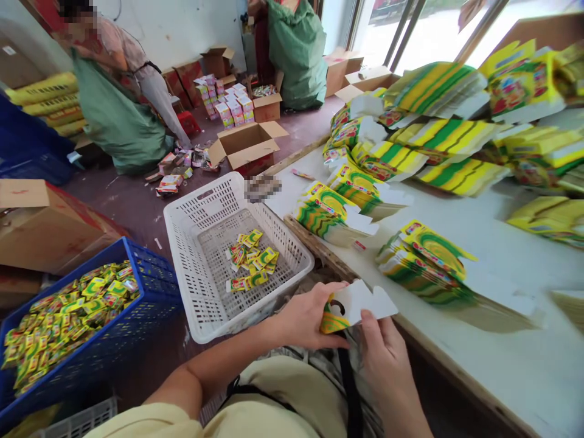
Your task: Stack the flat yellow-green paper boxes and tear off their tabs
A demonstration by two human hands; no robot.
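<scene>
A small yellow-and-green printed carton with white flaps is between my two hands, above my lap at the table edge. My left hand wraps round its printed end, and a dark curved opening shows in its side. The fingers of my right hand pinch the white flap at the other end. Left of my hands is a white plastic basket with several small yellow-green packets on its bottom. On the table to the right lie stacks of flattened cartons of the same print.
The white table has a wooden edge and big piles of cartons farther back. At left a blue crate is full of packets. Cardboard boxes stand on the floor. Another person holds a green sack at the back left.
</scene>
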